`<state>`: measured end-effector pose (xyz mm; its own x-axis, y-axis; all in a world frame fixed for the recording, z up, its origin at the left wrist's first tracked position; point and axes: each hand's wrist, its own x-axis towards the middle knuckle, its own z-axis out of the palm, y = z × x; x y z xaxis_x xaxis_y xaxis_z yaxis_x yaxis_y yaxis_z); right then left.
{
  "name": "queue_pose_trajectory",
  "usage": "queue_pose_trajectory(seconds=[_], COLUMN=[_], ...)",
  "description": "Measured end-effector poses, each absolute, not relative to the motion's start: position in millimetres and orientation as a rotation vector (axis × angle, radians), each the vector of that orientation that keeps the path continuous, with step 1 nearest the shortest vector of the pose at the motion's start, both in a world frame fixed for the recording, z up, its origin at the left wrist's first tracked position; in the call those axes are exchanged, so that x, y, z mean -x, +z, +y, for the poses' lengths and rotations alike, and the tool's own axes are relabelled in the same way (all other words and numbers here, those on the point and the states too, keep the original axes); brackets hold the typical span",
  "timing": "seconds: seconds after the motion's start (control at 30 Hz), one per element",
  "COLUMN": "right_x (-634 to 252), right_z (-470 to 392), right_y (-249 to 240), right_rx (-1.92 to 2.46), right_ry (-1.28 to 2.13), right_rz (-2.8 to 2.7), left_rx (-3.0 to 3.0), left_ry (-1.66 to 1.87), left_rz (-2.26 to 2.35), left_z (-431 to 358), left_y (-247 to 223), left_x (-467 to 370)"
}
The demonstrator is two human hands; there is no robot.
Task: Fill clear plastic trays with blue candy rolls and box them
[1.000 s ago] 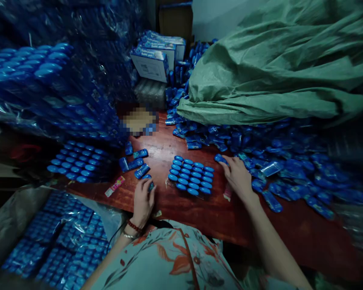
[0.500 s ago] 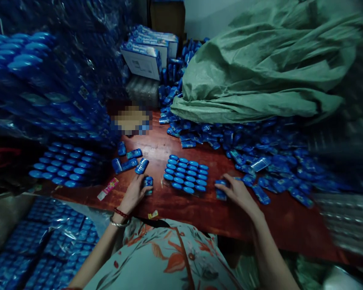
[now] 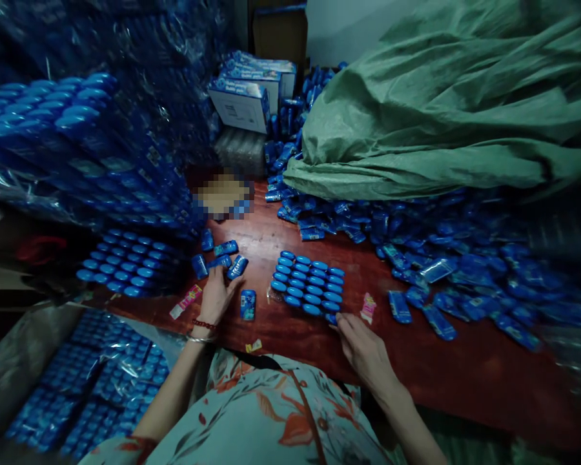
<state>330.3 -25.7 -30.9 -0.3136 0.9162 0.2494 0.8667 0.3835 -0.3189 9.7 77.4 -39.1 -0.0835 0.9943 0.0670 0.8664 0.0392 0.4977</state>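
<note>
A block of small blue containers (image 3: 307,283) with shiny oval tops stands upright in tight rows on the red-brown table. At its front right corner, my right hand (image 3: 365,345) pinches one blue container (image 3: 332,318), mostly hidden by the fingers. To the left of the block, my left hand (image 3: 219,297) reaches with thumb and fingers apart, fingertips at a blue container (image 3: 220,261) lying in a small loose group. Another labelled container (image 3: 247,305) lies flat by itself between my left hand and the block.
Many loose blue containers (image 3: 455,258) are heaped at the right, partly under a green sack (image 3: 445,110). Wrapped stacks (image 3: 140,174) rise at the left beside another grouped block (image 3: 130,261). White boxes (image 3: 239,103) stand behind. Pink wrappers (image 3: 368,308) and a yellow scrap (image 3: 254,346) lie on the table.
My left hand has let go of a container and moved up-left to the loose group. My right hand has brought its container leftward to the block's corner. The view has shifted slightly.
</note>
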Motion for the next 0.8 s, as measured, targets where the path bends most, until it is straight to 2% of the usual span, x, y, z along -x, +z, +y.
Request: queue_pose_trajectory(seconds=[0.2,0.4,0.53,0.63,0.8], right_x=[-321.3,-308.7,-313.2,-314.1,-309.7], right_z=[-15.8,-4.6,-7.0,-11.0,-18.8], right_y=[-4.4,6.9,-3.3,-10.0,-7.9], right_rx=[1.556,1.571,1.568,1.622,1.741], right_ry=[0.053,0.044,-0.072,-0.237,-0.251], right_rz=[-2.631,-2.800,-2.745,-2.639,-2.392], left_rx=[-1.876,-1.779,-1.778,-1.891,-2.113], left_ry=[0.582,0.913,0.985,0.828,0.114], left_rz=[2.106,1.910,2.004,2.075,2.050], left_z=[75.2,75.5,96.8,125.0,172.3], left_y=[-50.3,-53.9,-45.3,-36.5,-27.1], left_x=[-26.1,-14.8,5.8,9.2,-6.3])
